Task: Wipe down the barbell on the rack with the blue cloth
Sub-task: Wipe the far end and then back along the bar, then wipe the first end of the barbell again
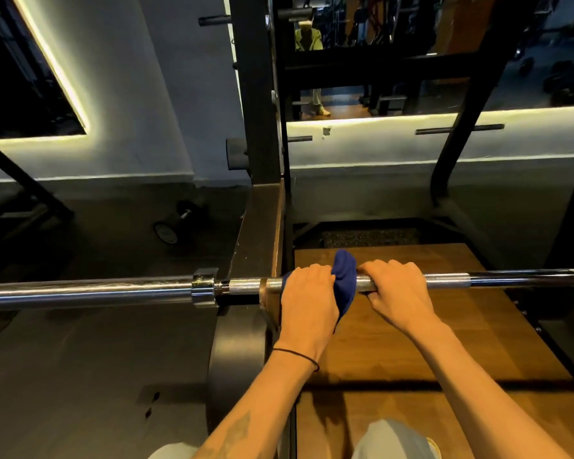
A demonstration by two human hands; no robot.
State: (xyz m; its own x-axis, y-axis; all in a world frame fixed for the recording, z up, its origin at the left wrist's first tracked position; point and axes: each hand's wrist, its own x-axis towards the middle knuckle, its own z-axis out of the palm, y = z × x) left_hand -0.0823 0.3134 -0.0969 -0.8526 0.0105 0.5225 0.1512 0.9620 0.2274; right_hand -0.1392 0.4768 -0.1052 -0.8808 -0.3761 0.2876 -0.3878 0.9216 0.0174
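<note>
Hands: our left hand (307, 294) grips the blue cloth (344, 281) round the barbell (448, 280); right hand (396, 286) clasps it alongside.
Obstacle: rack upright (256, 94) behind the barbell's collar (205, 288).

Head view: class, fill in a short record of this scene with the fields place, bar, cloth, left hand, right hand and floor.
place: gym, at a black rack
bar: barbell lying level across the view, its sleeve to the left
cloth: blue cloth draped over the bar between the hands
left hand: left hand grips the cloth on the bar
right hand: right hand grips the bare bar beside the cloth
floor: wooden platform below, dumbbell lying to the left
</note>
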